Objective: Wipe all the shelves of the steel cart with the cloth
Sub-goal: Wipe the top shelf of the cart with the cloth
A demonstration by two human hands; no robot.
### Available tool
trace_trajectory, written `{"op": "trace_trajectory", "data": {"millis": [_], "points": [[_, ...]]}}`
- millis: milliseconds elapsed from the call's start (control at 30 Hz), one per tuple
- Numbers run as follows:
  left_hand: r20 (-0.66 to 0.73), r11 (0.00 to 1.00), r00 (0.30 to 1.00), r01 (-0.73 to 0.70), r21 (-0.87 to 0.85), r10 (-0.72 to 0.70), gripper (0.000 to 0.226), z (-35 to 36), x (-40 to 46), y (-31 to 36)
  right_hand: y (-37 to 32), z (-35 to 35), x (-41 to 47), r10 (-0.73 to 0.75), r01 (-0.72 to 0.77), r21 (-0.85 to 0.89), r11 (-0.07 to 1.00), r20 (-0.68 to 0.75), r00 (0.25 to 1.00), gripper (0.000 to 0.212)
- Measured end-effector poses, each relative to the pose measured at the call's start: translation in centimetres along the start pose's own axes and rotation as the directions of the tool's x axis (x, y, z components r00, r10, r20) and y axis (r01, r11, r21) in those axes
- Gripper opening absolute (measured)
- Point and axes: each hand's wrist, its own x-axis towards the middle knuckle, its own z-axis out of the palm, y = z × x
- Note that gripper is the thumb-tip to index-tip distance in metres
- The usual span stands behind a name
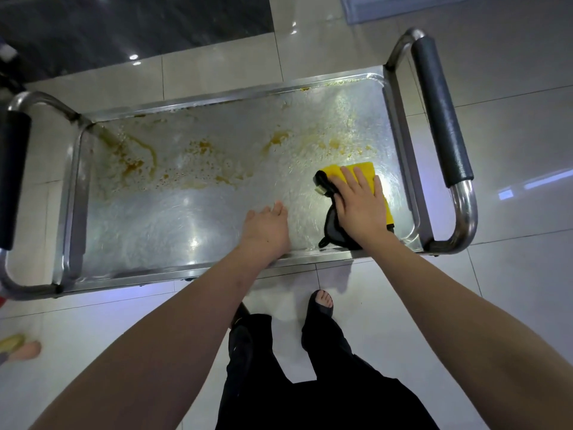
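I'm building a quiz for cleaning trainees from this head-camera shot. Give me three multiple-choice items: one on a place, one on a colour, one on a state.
1. Where is the right hand?
A. On the cloth, at the top shelf's right end
B. On a handle
C. At the left end

2. The cloth's main colour?
A. Blue
B. Yellow
C. White

3. The far part of the shelf is:
A. Spotless
B. Covered by a tray
C. Marked with orange-brown stains

Key: 1 A, palm lies flat on it; 2 B, yellow with dark trim; 3 C, residue along the far side.

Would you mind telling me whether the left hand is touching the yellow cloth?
Apart. The head view shows the left hand resting on the top shelf, with bare steel between it and the cloth under the right hand.
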Motion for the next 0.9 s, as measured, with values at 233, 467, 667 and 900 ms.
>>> {"op": "trace_trajectory", "data": {"millis": [233,467,667,900], "points": [[0.003,0.999,1.0,-0.006,0.037,0.005,0.074,0.0,0.0,-0.1,5.6,-2.8,0.4,0.21,-0.203,0.169,0.965,-0.028,0.977,0.042],[-0.016,0.997,0.999,-0.032,0.069,0.033,0.075,0.2,0.1,-0.2,6.1,-2.0,-2.7,0.182,-0.171,0.132,0.976,-0.077,0.98,0.041],[-0.014,0.997,0.998,-0.053,0.052,0.054,0.074,-0.4,-0.6,-0.3,6.6,-0.8,-5.8,0.124,-0.116,0.108,0.987,-0.076,0.989,0.043],[-0.024,0.995,0.998,-0.061,0.079,0.064,0.073,-0.4,-0.3,-0.3,1.2,1.0,-7.5,-0.045,0.055,0.077,0.996,-0.126,0.991,0.044]]}}
